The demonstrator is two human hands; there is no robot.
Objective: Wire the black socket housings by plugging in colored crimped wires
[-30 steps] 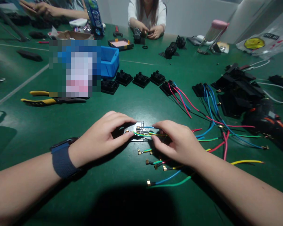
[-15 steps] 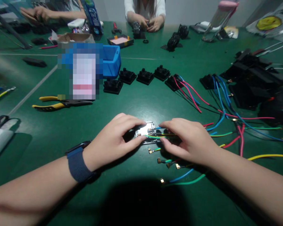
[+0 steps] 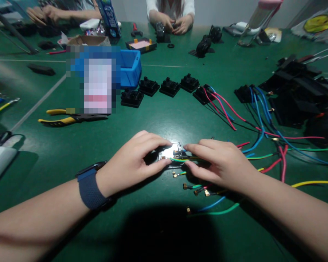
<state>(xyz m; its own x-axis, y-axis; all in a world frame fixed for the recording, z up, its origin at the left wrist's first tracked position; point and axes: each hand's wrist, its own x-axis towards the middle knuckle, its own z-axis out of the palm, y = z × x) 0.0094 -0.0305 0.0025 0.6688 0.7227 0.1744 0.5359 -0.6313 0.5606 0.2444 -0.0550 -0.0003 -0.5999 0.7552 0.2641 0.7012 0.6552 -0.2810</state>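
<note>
My left hand [image 3: 139, 154] holds a small rectangular part [image 3: 168, 151] with a shiny, glaring top, thumb and fingers closed on its near and far edges. Over its right side my right hand [image 3: 221, 160] pinches thin wires; a green-yellow wire [image 3: 180, 159] and a blue one run from the fingers onto the part. Whether their metal ends are seated in it I cannot tell. Loose wires with brass terminals [image 3: 184, 186] lie just below my right hand. A longer blue wire [image 3: 211, 205] and a green wire [image 3: 226, 211] stretch out nearer to me.
Yellow-handled pliers [image 3: 60, 120] lie at left. Beyond my hands stand several black square sockets [image 3: 169, 87], two with red or blue wires [image 3: 261, 127] attached. A blue bin [image 3: 131, 69] is behind them, black parts [image 3: 289, 87] at right. A co-worker's hands [image 3: 177, 25] work opposite.
Both hands keep their hold on the part and the wires. The whole view has shifted slightly, with the far objects a little higher and further right.
</note>
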